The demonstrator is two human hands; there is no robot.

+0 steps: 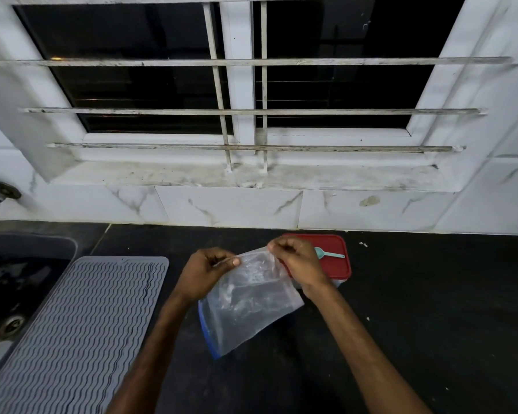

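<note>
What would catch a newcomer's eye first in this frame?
The clear plastic zip bag with a blue edge, held at centre over the black counter, its upper edge pinched by the left hand and right hand. Behind it sits a red-lidded plastic container with a small light-blue spoon on top; a grey ribbed drying mat lies to the left.

Of the person only two arms show, cut off by the lower frame edge. Left grip (205, 271) and right grip (296, 261) are bare hands; wrists and forearms are bare along all the length that shows. The left thumbnail is short and rounded; other nails are too small to tell.
</note>
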